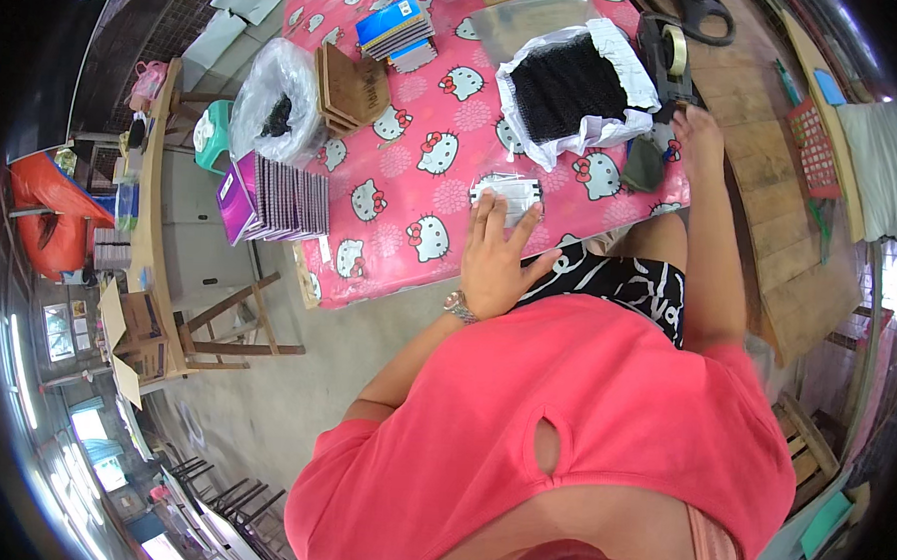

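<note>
My left hand [496,265] lies palm down with its fingers spread, the fingertips resting on a small flat white packet [517,195] with dark marks along its edges. The packet is at the near edge of a table under a pink cartoon-cat cover [414,163]. Farther right, my right hand [699,141] is at the near end of a black tape dispenser [655,51] holding a roll of clear tape [676,50]. Its fingers are curled in; anything between them is too small to make out. Left of it sits a paper-lined box [630,63] of black netted material [569,88].
A dark green pouch [644,165] lies below the box. To the left stand purple spiral notebooks [277,197], a clear plastic bag [277,92], brown cardboard pieces [353,88] and stacked blue booklets [394,29]. Black scissors [700,13] lie at the far right, beside a wooden bench [773,194].
</note>
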`<state>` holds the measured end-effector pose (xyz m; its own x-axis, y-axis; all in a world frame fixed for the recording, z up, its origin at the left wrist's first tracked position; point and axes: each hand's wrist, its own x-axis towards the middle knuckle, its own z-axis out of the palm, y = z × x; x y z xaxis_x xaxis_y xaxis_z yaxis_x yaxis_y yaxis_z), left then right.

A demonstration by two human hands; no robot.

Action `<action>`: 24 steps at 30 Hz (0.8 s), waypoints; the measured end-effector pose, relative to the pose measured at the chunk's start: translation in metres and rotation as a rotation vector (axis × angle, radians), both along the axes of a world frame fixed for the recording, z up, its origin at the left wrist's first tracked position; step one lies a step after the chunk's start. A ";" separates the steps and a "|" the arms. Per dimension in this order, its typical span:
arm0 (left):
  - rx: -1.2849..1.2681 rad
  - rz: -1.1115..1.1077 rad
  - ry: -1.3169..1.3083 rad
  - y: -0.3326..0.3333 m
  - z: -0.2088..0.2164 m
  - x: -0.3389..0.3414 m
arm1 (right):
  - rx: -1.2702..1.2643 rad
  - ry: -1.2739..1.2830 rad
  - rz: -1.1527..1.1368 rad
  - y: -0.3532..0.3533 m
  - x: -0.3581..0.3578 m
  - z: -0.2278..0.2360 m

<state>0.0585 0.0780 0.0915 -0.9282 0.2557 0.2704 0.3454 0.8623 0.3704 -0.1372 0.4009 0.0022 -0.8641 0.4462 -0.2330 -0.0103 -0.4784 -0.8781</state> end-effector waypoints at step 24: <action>0.071 0.053 0.014 0.008 0.003 -0.001 | 1.342 0.313 0.989 -0.179 0.086 0.098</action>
